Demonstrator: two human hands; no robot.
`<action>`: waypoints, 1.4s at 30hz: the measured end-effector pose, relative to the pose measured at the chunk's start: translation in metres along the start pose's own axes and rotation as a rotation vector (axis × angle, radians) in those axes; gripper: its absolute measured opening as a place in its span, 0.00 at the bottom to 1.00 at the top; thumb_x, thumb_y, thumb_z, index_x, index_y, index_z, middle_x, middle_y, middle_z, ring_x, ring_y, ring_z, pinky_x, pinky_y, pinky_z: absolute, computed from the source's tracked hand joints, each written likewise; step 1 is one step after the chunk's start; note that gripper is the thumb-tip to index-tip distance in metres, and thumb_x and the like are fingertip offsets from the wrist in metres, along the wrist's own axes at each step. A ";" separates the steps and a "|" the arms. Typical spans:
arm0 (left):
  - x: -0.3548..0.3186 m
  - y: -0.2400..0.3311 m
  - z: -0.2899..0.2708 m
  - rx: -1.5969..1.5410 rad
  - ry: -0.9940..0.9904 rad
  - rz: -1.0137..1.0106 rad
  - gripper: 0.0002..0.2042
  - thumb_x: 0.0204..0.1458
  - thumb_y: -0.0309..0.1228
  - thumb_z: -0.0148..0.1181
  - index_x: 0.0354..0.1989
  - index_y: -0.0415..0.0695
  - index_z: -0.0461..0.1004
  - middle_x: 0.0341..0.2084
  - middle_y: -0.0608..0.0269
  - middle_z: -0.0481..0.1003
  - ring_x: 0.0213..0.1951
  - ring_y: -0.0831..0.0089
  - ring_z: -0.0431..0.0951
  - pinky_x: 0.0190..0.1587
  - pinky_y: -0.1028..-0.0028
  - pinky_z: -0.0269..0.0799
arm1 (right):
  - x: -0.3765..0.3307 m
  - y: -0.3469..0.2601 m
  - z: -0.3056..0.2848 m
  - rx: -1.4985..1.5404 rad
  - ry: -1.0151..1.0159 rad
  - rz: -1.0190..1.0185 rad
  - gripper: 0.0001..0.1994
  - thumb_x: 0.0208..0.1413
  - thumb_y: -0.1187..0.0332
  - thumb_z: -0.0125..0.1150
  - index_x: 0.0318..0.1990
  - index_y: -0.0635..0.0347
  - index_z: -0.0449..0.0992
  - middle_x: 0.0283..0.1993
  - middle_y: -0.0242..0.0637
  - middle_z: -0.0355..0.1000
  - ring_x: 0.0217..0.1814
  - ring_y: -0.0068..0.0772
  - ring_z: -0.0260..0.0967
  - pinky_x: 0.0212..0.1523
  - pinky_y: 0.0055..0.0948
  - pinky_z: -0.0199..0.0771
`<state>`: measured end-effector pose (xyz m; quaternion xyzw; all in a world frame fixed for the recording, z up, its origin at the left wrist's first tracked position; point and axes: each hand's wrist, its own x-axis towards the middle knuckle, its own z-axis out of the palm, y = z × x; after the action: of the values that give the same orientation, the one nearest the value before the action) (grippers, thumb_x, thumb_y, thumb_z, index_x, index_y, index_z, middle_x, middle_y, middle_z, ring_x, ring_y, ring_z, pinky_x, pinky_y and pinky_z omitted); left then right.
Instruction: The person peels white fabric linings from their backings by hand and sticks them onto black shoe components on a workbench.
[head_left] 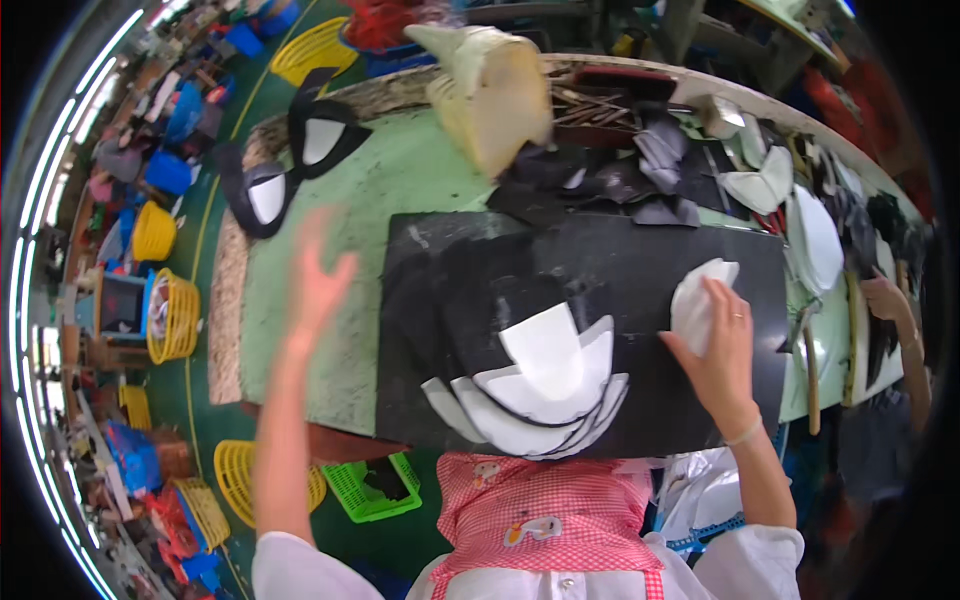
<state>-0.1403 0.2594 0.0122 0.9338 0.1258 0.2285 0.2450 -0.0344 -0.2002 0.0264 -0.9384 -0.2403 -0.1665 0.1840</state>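
Observation:
My left hand [322, 275], blurred by motion, is raised over the green tabletop at the left, thumb and fingers apart, holding nothing. Just beyond it lie two black curved shoe-upper pieces [318, 160], each with a white patch. My right hand [722, 335] has its thumb and fingers around a small stack of white curved pieces [690, 298] on the black mat [660, 400]. In the middle of the mat, several black pieces with white rounded patches [550, 360] lie fanned and overlapping. The lower layers are partly hidden.
Behind the mat are a cream plastic container [490, 100] lying tilted, a heap of black scraps [610, 180] and thin sticks. A wooden-handled tool [813, 385] lies at the right, near another person's hand [885, 298]. A green basket [372, 488] and yellow baskets [172, 317] stand below the table.

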 end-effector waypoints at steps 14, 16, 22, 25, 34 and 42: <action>0.019 -0.183 -0.050 0.930 -0.187 -0.311 0.18 0.53 0.39 0.64 0.51 0.48 0.75 0.47 0.54 0.73 0.59 0.51 0.68 0.62 0.54 0.60 | 0.012 0.056 -0.025 0.417 -0.188 0.251 0.05 0.54 0.74 0.65 0.37 0.64 0.77 0.32 0.42 0.77 0.34 0.35 0.76 0.41 0.28 0.75; 0.008 -0.189 -0.055 0.896 0.045 -0.024 0.16 0.50 0.40 0.68 0.44 0.47 0.77 0.47 0.56 0.74 0.56 0.56 0.70 0.61 0.50 0.59 | 0.015 0.056 -0.027 0.432 -0.143 0.255 0.06 0.54 0.75 0.65 0.38 0.64 0.75 0.31 0.42 0.76 0.32 0.33 0.74 0.39 0.26 0.73; 0.015 -0.149 -0.054 0.613 -0.125 -0.349 0.17 0.52 0.36 0.64 0.48 0.45 0.70 0.40 0.52 0.76 0.43 0.53 0.78 0.44 0.58 0.73 | 0.013 0.058 -0.037 0.518 0.046 0.202 0.12 0.58 0.76 0.61 0.49 0.60 0.77 0.33 0.36 0.77 0.32 0.19 0.69 0.35 0.23 0.69; 0.007 -0.155 -0.063 0.724 -0.159 -0.153 0.16 0.54 0.31 0.63 0.51 0.43 0.75 0.39 0.54 0.77 0.45 0.54 0.78 0.45 0.62 0.72 | 0.001 0.072 -0.044 0.523 -0.178 0.355 0.14 0.59 0.77 0.61 0.52 0.61 0.77 0.35 0.34 0.78 0.34 0.14 0.69 0.35 0.19 0.68; -0.059 0.164 -0.016 0.005 -0.146 0.330 0.19 0.46 0.15 0.59 0.47 0.45 0.80 0.35 0.64 0.73 0.36 0.71 0.73 0.40 0.74 0.70 | 0.007 0.059 -0.050 0.931 0.127 0.400 0.10 0.57 0.79 0.62 0.47 0.64 0.81 0.42 0.33 0.79 0.43 0.19 0.74 0.44 0.19 0.74; -0.089 0.236 0.013 -0.750 -0.590 0.125 0.14 0.51 0.40 0.66 0.37 0.41 0.77 0.34 0.58 0.73 0.36 0.62 0.74 0.40 0.69 0.70 | -0.009 -0.034 -0.069 0.616 0.027 -0.329 0.24 0.34 0.79 0.69 0.43 0.44 0.86 0.32 0.27 0.69 0.29 0.23 0.65 0.29 0.25 0.69</action>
<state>-0.1817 0.0238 0.0915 0.8118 -0.0966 -0.0022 0.5759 -0.0743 -0.2057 0.0925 -0.7853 -0.4251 -0.1258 0.4323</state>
